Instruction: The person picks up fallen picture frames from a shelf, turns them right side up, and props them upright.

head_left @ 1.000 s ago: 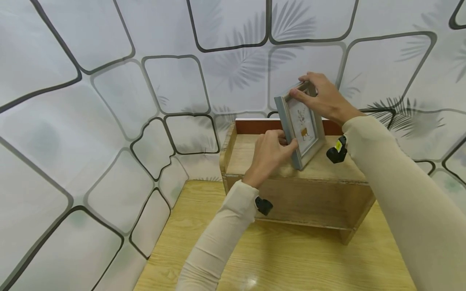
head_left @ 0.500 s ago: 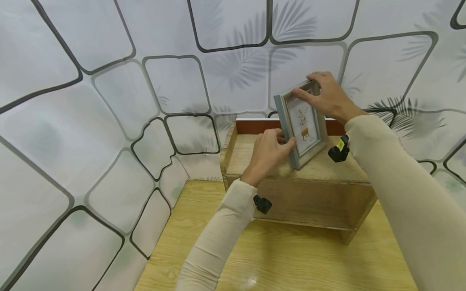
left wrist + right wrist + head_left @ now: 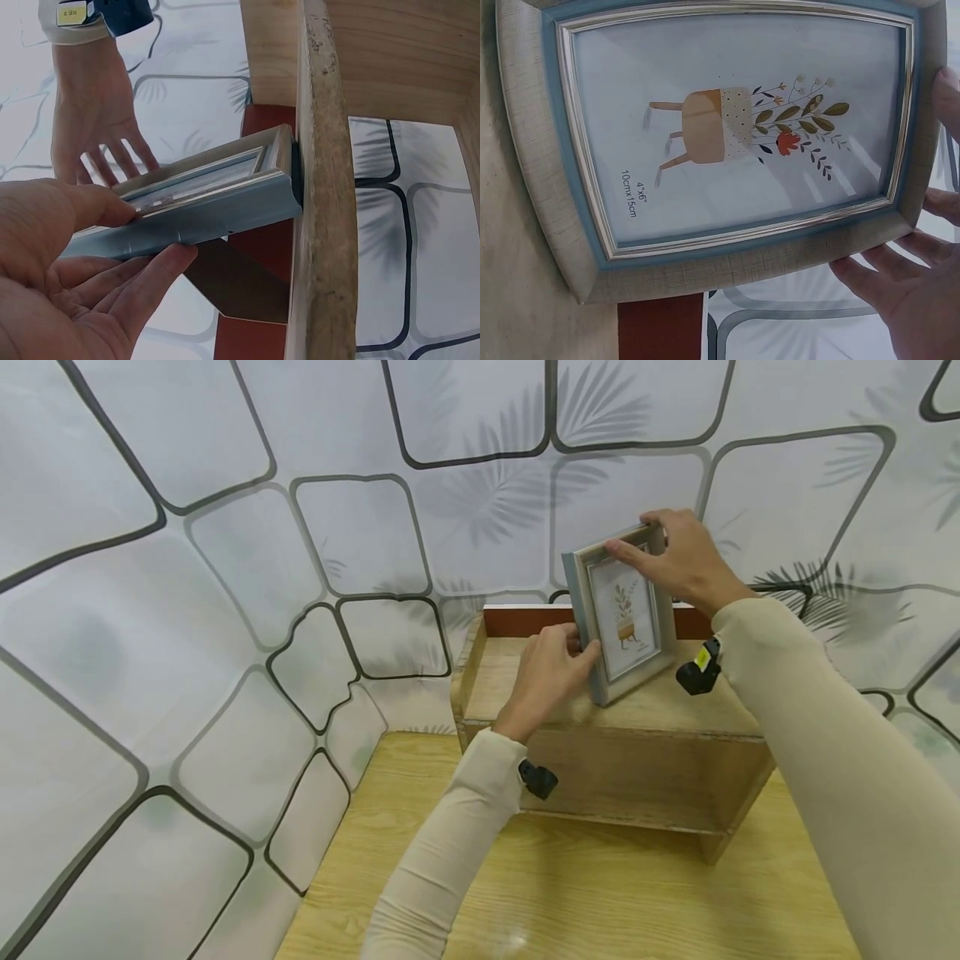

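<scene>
A picture frame [image 3: 624, 618] with a plant drawing stands tilted on the top board of a small wooden shelf [image 3: 501, 693]. My left hand [image 3: 546, 675] pinches its left side low down, thumb in front and fingers behind. At the upper right corner, my right hand [image 3: 692, 562] grips the frame, thumb across the front. In the left wrist view the blue-grey frame edge [image 3: 202, 221] lies between thumb and fingers, its lower end at the board, with a dark support leg [image 3: 244, 281] behind. The right wrist view shows the picture [image 3: 720, 127] under its pane.
The shelf has an open lower compartment [image 3: 622, 777] and a reddish-brown strip [image 3: 517, 622] along its back. It stands on a yellow wood-grain surface [image 3: 585, 893], close to patterned walls [image 3: 480, 527] behind and at the left.
The frame has turned so its picture faces me more, and its lower front corner has shifted slightly left. My right hand has moved a little right with it, my left hand a little left.
</scene>
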Tool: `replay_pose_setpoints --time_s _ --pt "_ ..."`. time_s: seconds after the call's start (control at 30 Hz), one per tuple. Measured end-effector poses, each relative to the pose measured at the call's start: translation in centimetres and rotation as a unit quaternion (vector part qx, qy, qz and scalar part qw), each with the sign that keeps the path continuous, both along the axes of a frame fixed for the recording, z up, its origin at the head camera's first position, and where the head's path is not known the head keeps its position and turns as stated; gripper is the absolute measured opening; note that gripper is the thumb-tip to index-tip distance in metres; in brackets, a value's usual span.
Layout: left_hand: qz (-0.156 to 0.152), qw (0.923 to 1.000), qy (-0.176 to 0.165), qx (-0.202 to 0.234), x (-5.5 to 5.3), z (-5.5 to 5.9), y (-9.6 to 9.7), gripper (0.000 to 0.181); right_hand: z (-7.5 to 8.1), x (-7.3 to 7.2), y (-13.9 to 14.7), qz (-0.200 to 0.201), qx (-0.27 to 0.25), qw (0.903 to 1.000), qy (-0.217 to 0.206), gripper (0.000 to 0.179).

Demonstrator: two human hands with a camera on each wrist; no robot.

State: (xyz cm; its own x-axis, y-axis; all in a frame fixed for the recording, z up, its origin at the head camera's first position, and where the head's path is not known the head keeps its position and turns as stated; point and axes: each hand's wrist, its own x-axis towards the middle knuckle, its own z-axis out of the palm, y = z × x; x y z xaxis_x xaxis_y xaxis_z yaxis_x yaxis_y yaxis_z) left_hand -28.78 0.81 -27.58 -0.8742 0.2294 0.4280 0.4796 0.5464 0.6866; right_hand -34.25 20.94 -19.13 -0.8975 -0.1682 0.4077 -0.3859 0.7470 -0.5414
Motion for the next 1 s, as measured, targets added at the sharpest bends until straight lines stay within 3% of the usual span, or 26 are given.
replay_pose_setpoints --time_s 0.47,1.0 --pt "0.001 0.9999 0.009 -0.011 -0.5 0.0 0.1 0.029 0.1 0.6 0.5 -0.047 -0.018 0.9982 0.033 0.081" --pt "0.002 0.9999 -0.001 0.013 -1.4 -0.4 0.3 0.042 -0.2 0.6 1.7 -0.104 -0.015 0.9908 0.085 0.069"
